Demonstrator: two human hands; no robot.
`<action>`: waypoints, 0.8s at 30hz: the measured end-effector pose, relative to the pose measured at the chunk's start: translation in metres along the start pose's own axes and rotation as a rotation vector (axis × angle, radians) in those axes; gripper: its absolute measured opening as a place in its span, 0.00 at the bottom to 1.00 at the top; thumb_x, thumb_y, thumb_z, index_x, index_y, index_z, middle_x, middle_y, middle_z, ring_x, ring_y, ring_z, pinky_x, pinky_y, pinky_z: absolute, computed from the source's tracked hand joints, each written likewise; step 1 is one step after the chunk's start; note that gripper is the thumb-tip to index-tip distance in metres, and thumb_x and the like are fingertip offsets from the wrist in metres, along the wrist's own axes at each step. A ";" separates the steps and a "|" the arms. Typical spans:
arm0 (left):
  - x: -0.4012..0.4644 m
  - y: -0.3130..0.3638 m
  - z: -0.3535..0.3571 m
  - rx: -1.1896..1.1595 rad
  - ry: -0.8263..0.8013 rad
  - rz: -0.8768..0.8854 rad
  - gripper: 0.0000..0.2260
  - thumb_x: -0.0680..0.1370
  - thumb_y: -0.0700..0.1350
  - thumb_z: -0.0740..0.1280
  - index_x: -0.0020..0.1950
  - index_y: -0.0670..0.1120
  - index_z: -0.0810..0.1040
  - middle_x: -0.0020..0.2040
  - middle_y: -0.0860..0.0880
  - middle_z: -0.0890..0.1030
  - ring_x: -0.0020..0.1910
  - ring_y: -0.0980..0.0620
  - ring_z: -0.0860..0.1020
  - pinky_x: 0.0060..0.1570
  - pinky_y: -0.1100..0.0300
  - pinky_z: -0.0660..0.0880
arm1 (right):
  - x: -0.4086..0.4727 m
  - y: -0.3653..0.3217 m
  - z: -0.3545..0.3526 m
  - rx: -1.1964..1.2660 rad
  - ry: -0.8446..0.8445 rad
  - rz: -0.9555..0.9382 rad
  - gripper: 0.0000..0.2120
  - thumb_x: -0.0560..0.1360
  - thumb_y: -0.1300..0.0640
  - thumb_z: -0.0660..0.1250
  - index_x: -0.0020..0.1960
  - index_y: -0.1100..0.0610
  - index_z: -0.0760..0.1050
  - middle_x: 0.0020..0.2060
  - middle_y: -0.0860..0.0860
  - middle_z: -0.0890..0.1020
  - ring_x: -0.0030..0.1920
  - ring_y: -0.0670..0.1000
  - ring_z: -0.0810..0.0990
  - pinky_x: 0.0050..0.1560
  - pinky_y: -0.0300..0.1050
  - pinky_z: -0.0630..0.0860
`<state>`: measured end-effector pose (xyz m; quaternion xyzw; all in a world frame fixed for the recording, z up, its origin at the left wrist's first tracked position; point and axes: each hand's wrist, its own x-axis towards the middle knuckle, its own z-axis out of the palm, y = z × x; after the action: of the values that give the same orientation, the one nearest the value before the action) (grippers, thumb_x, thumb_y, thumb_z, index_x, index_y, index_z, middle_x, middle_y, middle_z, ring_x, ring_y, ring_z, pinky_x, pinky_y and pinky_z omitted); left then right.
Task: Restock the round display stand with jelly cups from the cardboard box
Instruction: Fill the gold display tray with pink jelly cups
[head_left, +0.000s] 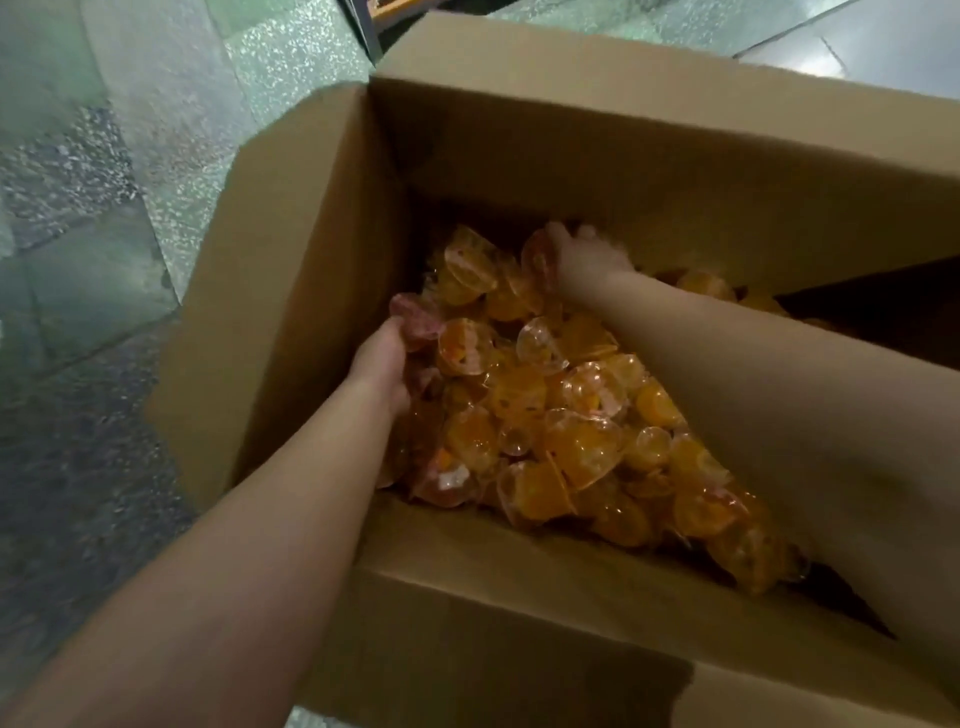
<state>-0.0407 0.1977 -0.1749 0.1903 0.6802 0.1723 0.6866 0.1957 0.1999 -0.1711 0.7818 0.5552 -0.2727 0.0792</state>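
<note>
The jelly cups lay in a loose heap on the bottom of the box, small clear tubs of orange jelly with a few pinker ones at the left edge, tumbled at every angle so that no shared long axis could be made out. The heap ran from the far left of the box toward the near right corner.

Both hands were down in it. The left hand sat at the heap's left edge, against the box's left wall, its fingers curled round pinkish cups and partly buried, so how many it held could not be told. The right hand reached farther in, to the far end of the heap, curled over cups there; its fingertips were blurred, and whether it truly gripped them or only pressed on them was uncertain, though a grasp looked likelier. The bulk of the cups lay between the two hands and toward the person, under the right forearm. The left hand seemed the nearer to that mass, and a scoop inward and upward from both sides would probably gather most.

No writing or brand could be read on the cups or the plain brown cardboard. The stand was not in view. The box stood open on a speckled tile floor.
</note>
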 end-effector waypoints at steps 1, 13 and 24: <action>0.007 0.000 -0.001 -0.028 -0.002 0.003 0.15 0.81 0.55 0.61 0.60 0.49 0.81 0.55 0.44 0.84 0.55 0.42 0.83 0.59 0.45 0.79 | 0.005 -0.002 0.006 -0.045 0.006 -0.010 0.31 0.82 0.53 0.62 0.80 0.50 0.51 0.74 0.63 0.63 0.71 0.67 0.66 0.72 0.61 0.64; 0.026 0.008 0.007 -0.078 0.176 -0.106 0.20 0.79 0.63 0.62 0.62 0.50 0.79 0.57 0.45 0.81 0.53 0.42 0.81 0.46 0.55 0.81 | 0.016 -0.019 0.036 -0.215 0.169 0.064 0.27 0.81 0.62 0.58 0.77 0.51 0.55 0.72 0.67 0.63 0.66 0.68 0.71 0.68 0.60 0.69; -0.059 0.003 -0.007 -0.349 0.116 -0.005 0.12 0.81 0.53 0.65 0.60 0.47 0.76 0.57 0.44 0.79 0.53 0.45 0.78 0.53 0.51 0.79 | -0.058 0.015 0.004 0.363 0.173 0.199 0.42 0.73 0.50 0.74 0.78 0.54 0.53 0.73 0.54 0.65 0.66 0.61 0.74 0.62 0.58 0.75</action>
<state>-0.0486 0.1711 -0.1220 0.0563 0.6791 0.2964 0.6692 0.1941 0.1452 -0.1471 0.8545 0.4220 -0.2909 -0.0841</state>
